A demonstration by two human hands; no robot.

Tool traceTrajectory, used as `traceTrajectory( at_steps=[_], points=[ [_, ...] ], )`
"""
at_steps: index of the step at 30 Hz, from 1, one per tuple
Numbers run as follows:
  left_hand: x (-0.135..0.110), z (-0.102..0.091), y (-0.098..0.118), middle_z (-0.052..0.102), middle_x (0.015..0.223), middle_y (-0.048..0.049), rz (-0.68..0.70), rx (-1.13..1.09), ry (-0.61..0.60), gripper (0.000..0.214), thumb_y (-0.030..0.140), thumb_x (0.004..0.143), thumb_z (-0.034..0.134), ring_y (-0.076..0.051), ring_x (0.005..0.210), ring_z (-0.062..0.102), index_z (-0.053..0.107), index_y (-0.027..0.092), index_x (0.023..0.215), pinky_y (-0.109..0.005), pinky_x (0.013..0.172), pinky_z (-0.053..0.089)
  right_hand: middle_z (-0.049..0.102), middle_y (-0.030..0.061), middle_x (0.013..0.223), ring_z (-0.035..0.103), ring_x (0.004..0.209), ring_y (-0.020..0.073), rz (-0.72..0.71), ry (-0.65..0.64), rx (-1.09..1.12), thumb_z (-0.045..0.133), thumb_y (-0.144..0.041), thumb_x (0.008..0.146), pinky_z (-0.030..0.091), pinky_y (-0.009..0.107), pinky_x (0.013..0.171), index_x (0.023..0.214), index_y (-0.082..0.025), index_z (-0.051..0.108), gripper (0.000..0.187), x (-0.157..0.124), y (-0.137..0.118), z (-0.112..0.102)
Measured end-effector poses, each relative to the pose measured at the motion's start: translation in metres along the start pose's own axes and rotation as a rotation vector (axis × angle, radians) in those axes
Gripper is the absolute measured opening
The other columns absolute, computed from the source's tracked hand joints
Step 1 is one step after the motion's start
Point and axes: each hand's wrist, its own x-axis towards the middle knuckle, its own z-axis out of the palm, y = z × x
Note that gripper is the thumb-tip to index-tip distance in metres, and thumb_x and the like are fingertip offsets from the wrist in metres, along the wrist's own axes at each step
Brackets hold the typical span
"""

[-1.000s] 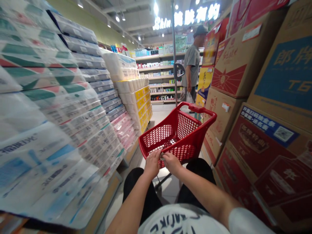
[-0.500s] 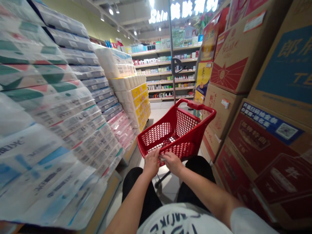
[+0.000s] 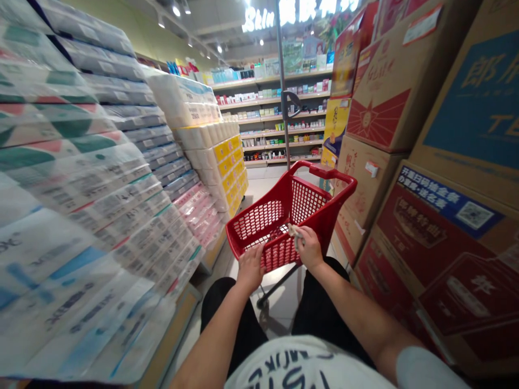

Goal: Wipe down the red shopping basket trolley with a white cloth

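Note:
A red plastic shopping cart [image 3: 259, 219] stands in a narrow aisle right in front of me. My left hand [image 3: 250, 267] grips the near rim of the cart, fingers curled over it. My right hand [image 3: 308, 247] sits higher, over the cart's right side, closed on a small crumpled pale thing [image 3: 293, 230] that I cannot name. Through the mesh, the inside of the basket shows no goods.
Stacked packs of tissue and toilet paper [image 3: 101, 178] fill the left side on a low wooden platform. Large cardboard boxes [image 3: 425, 162] are piled on the right. A metal pole [image 3: 283, 86] and stocked shelves [image 3: 275, 119] stand at the aisle's end.
My right hand has left the rim beside my left hand and risen to the right, carrying the small pale thing. The person seen at the aisle's end a second ago is out of view.

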Motion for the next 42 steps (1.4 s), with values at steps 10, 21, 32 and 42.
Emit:
traceTrajectory(
  at_steps=[10, 21, 32, 42],
  points=[
    [-0.001, -0.005, 0.003, 0.045, 0.139, -0.0099, 0.007, 0.014, -0.014, 0.073, 0.018, 0.075, 0.057, -0.026, 0.128, 0.037, 0.03, 0.023, 0.143, -0.044, 0.107, 0.026, 0.059, 0.0115, 0.118, 0.054, 0.107, 0.0234, 0.0, -0.106, -0.069, 0.043, -0.014, 0.085, 0.045, 0.041, 0.096, 0.114, -0.018, 0.063, 0.035, -0.005, 0.009, 0.01],
    [-0.001, -0.002, 0.005, 0.045, 0.138, -0.0086, -0.001, 0.037, -0.001, 0.073, 0.019, 0.076, 0.057, -0.025, 0.128, 0.037, 0.029, 0.024, 0.143, -0.042, 0.106, 0.026, 0.06, 0.01, 0.119, 0.055, 0.104, 0.023, -0.148, -0.27, -0.11, 0.044, -0.011, 0.085, 0.046, 0.039, 0.093, 0.115, -0.019, 0.061, 0.035, -0.011, -0.001, 0.02],
    [-0.004, 0.002, 0.005, 0.046, 0.138, -0.0093, 0.008, 0.046, 0.012, 0.074, 0.009, 0.073, 0.051, -0.024, 0.128, 0.038, 0.031, 0.022, 0.143, -0.041, 0.106, 0.027, 0.062, 0.0098, 0.118, 0.056, 0.103, 0.021, -0.371, -0.397, -0.047, 0.049, -0.009, 0.085, 0.047, 0.036, 0.092, 0.113, -0.017, 0.062, 0.031, -0.035, -0.035, 0.057],
    [-0.006, 0.0, 0.006, 0.044, 0.14, -0.0075, -0.005, 0.034, -0.007, 0.077, 0.019, 0.075, 0.06, -0.025, 0.128, 0.037, 0.026, 0.025, 0.144, -0.042, 0.107, 0.026, 0.065, 0.0094, 0.109, 0.057, 0.098, 0.0223, -0.036, -0.142, -0.052, 0.046, -0.014, 0.083, 0.047, 0.039, 0.09, 0.103, -0.019, 0.067, 0.03, 0.005, 0.02, -0.006]
  ],
)
